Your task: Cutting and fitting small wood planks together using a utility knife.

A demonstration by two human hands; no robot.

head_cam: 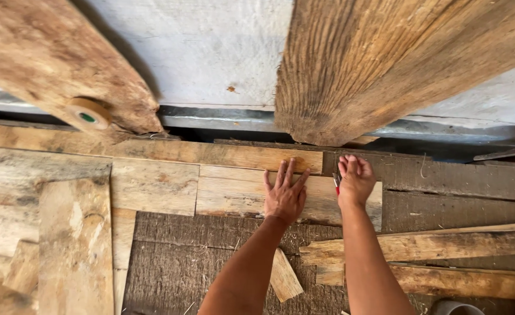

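Note:
My left hand [285, 194] lies flat, fingers spread, on a pale short wooden board [234, 195] near the far edge of the work surface. Beside it, my right hand [355, 181] is curled around a small red and grey tool [336, 181], pressed against the same board's right part. Only a sliver of the tool shows, so I cannot tell what kind it is. Both forearms reach in from the bottom of the head view.
Two thick weathered beams [380, 64] [53, 64] lean over the far edge against a pale wall. A tape roll [88, 114] sits by the left beam. Loose planks [76, 245] [444, 248] and a small wedge offcut [284, 277] lie around on dark boards.

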